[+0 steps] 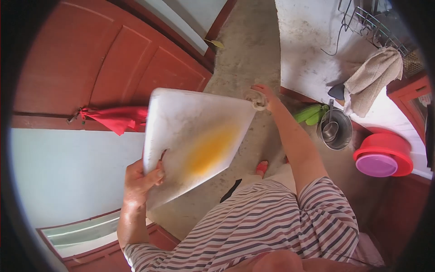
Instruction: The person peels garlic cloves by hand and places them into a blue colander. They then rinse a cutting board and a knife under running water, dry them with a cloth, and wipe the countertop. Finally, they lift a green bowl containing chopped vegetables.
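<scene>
A white cutting board with a large yellow stain hangs tilted in the air before me. My left hand grips it near its handle slot, the thumb lying on the stained face. At the board's far right corner, my right hand holds a bunched beige cloth against or just beside the edge. The fingertips of the right hand are partly hidden by the cloth. The other face of the board is out of sight.
A red bag or cloth hangs from the red door. On the floor to the right are green gourds, a metal pot with a ladle, and a red basin with a purple one. A towel hangs below a wire rack.
</scene>
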`<action>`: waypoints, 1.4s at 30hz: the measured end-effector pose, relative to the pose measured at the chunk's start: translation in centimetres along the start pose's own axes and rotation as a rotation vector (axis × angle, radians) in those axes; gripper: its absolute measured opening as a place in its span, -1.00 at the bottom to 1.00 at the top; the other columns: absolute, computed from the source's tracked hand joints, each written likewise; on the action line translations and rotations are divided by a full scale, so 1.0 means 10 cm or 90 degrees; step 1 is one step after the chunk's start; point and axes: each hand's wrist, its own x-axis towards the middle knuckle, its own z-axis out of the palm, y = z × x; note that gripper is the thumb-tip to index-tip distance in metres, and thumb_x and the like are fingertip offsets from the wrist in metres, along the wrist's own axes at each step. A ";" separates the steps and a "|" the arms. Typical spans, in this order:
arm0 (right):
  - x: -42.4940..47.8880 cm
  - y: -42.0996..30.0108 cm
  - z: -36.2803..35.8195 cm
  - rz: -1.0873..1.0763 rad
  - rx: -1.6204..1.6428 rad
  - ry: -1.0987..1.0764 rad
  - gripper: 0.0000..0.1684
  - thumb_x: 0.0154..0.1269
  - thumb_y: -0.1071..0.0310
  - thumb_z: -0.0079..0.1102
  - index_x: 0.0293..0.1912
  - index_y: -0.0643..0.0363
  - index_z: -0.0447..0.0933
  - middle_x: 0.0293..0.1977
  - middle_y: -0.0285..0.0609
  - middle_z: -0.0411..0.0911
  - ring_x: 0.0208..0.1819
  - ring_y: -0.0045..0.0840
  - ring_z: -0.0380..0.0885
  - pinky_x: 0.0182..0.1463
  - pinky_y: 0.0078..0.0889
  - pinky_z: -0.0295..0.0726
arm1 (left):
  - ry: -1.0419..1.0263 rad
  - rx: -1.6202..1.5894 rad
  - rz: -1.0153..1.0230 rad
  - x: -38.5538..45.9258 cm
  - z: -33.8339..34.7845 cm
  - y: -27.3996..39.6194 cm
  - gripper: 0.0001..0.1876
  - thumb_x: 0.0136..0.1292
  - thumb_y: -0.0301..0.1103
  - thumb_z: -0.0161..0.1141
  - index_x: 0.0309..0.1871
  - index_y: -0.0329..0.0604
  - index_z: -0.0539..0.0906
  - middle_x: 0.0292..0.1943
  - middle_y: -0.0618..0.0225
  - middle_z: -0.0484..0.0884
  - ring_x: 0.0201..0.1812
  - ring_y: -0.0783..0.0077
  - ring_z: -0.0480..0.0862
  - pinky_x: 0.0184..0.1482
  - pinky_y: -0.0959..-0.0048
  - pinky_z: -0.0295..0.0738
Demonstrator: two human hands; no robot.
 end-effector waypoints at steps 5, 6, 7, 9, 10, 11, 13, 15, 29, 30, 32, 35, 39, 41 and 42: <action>0.05 0.63 -0.14 0.052 0.354 -0.143 -0.75 0.34 0.19 0.03 -0.08 0.07 0.51 -0.26 -0.28 0.56 -0.39 -0.54 0.53 -0.39 -0.45 0.51 | 0.036 0.000 0.001 -0.11 -0.10 0.22 -0.68 -0.02 -0.24 0.42 -0.43 -0.29 0.54 -0.66 0.36 0.47 -0.60 0.48 0.48 -0.49 0.50 0.34; 0.05 0.69 -0.13 0.076 0.387 -0.182 -0.76 0.35 0.19 0.02 -0.10 0.07 0.51 -0.29 -0.29 0.55 -0.41 -0.55 0.52 -0.42 -0.47 0.50 | 0.043 -0.001 0.001 -0.12 -0.16 0.20 -0.66 -0.03 -0.21 0.43 -0.44 -0.29 0.54 -0.67 0.35 0.47 -0.61 0.47 0.48 -0.49 0.49 0.35; 0.05 0.74 -0.13 0.098 0.420 -0.221 -0.77 0.35 0.18 0.01 -0.13 0.07 0.52 -0.33 -0.30 0.54 -0.43 -0.56 0.50 -0.45 -0.50 0.48 | 0.049 -0.002 0.002 -0.13 -0.19 0.19 -0.64 -0.05 -0.19 0.44 -0.45 -0.29 0.54 -0.69 0.35 0.46 -0.61 0.47 0.48 -0.49 0.49 0.36; 0.06 0.86 -0.12 0.137 0.484 -0.296 -0.77 0.36 0.16 -0.02 -0.18 0.06 0.52 -0.39 -0.32 0.52 -0.47 -0.59 0.47 -0.50 -0.54 0.45 | 0.059 -0.002 0.006 -0.15 -0.21 0.18 -0.61 -0.09 -0.15 0.46 -0.48 -0.28 0.53 -0.70 0.33 0.45 -0.62 0.44 0.47 -0.47 0.48 0.36; 0.05 0.93 -0.11 0.132 0.458 -0.244 -0.78 0.36 0.15 -0.01 -0.20 0.04 0.52 -0.41 -0.33 0.50 -0.48 -0.61 0.46 -0.53 -0.56 0.42 | 0.060 0.006 0.009 -0.17 -0.20 0.18 -0.60 -0.09 -0.14 0.46 -0.48 -0.28 0.52 -0.70 0.33 0.45 -0.63 0.44 0.46 -0.47 0.47 0.36; 0.03 1.03 -0.07 0.127 0.433 -0.192 -0.79 0.36 0.14 0.00 -0.21 0.02 0.51 -0.42 -0.35 0.49 -0.50 -0.62 0.44 -0.55 -0.57 0.39 | 0.060 0.014 0.012 -0.17 -0.20 0.20 -0.59 -0.10 -0.13 0.46 -0.48 -0.28 0.52 -0.70 0.32 0.45 -0.63 0.44 0.46 -0.47 0.47 0.36; -0.08 1.08 0.15 0.149 0.283 -0.113 -0.80 0.35 0.12 0.02 -0.21 -0.01 0.51 -0.45 -0.37 0.47 -0.51 -0.64 0.42 -0.58 -0.57 0.35 | 0.074 0.006 0.024 -0.16 -0.21 0.22 -0.58 -0.10 -0.12 0.46 -0.46 -0.27 0.52 -0.70 0.33 0.44 -0.62 0.43 0.45 -0.46 0.46 0.35; -0.45 0.90 0.51 0.204 0.025 -0.060 -0.81 0.35 0.12 0.04 -0.20 -0.03 0.51 -0.46 -0.39 0.46 -0.51 -0.62 0.42 -0.57 -0.52 0.34 | 0.106 -0.017 0.022 -0.21 -0.31 0.14 -0.57 -0.10 -0.10 0.46 -0.44 -0.27 0.52 -0.69 0.34 0.43 -0.61 0.44 0.45 -0.46 0.46 0.34; -0.97 2.06 0.24 0.442 0.814 -0.250 -0.76 0.39 0.10 -0.08 -0.30 0.01 0.43 -0.51 -0.38 0.33 -0.58 -0.65 0.26 -0.70 -0.63 0.08 | 0.093 -0.385 -0.023 0.50 -0.26 -0.01 -0.90 0.26 -0.36 0.11 -0.35 -0.14 0.46 -0.61 0.49 0.33 -0.45 0.47 0.41 -0.29 0.52 0.33; -1.02 1.97 0.30 0.402 0.815 -0.294 -0.79 0.37 0.14 -0.09 -0.30 0.02 0.42 -0.48 -0.37 0.33 -0.55 -0.64 0.27 -0.70 -0.64 0.08 | 0.104 -0.408 -0.032 0.58 -0.24 -0.10 -0.90 0.27 -0.37 0.10 -0.36 -0.14 0.46 -0.61 0.49 0.33 -0.44 0.46 0.42 -0.28 0.51 0.34; -1.16 1.78 0.51 0.387 0.861 -0.318 -0.81 0.39 0.22 -0.16 -0.25 0.07 0.39 -0.42 -0.31 0.33 -0.51 -0.60 0.29 -0.69 -0.64 0.10 | 0.132 -0.439 -0.051 0.76 -0.20 -0.29 -0.90 0.29 -0.39 0.08 -0.36 -0.13 0.45 -0.61 0.48 0.35 -0.43 0.43 0.43 -0.26 0.47 0.37; -1.24 1.48 0.96 0.410 0.895 -0.186 -0.82 0.39 0.24 -0.16 -0.23 0.11 0.37 -0.43 -0.28 0.29 -0.50 -0.60 0.27 -0.68 -0.64 0.10 | 0.147 -0.483 -0.037 0.94 -0.01 -0.56 -0.87 0.27 -0.42 0.11 -0.41 -0.12 0.43 -0.62 0.49 0.36 -0.43 0.45 0.44 -0.26 0.49 0.35; -1.75 1.09 1.61 0.615 0.557 -0.013 -0.72 0.46 0.22 -0.24 -0.15 0.11 0.45 -0.28 -0.15 0.49 -0.40 -0.53 0.43 -0.61 -0.62 0.35 | 0.179 -0.542 -0.029 1.29 0.15 -0.94 -0.89 0.23 -0.44 0.11 -0.41 -0.13 0.42 -0.60 0.45 0.39 -0.41 0.41 0.45 -0.23 0.45 0.37; -1.90 1.39 1.49 0.535 0.459 -0.429 -0.70 0.45 0.25 -0.23 -0.17 0.18 0.48 -0.27 -0.14 0.52 -0.38 -0.52 0.47 -0.54 -0.55 0.42 | 0.198 -0.492 -0.028 1.44 0.29 -0.95 -0.91 0.22 -0.44 0.11 -0.39 -0.15 0.43 -0.60 0.42 0.40 -0.41 0.41 0.45 -0.22 0.42 0.37; -1.94 1.34 1.47 0.426 0.311 -0.511 -0.70 0.45 0.25 -0.21 -0.16 0.20 0.49 -0.26 -0.15 0.53 -0.34 -0.51 0.48 -0.45 -0.53 0.45 | 0.193 -0.466 -0.029 1.46 0.34 -0.97 -0.92 0.22 -0.44 0.11 -0.38 -0.16 0.44 -0.59 0.41 0.40 -0.41 0.41 0.45 -0.22 0.42 0.38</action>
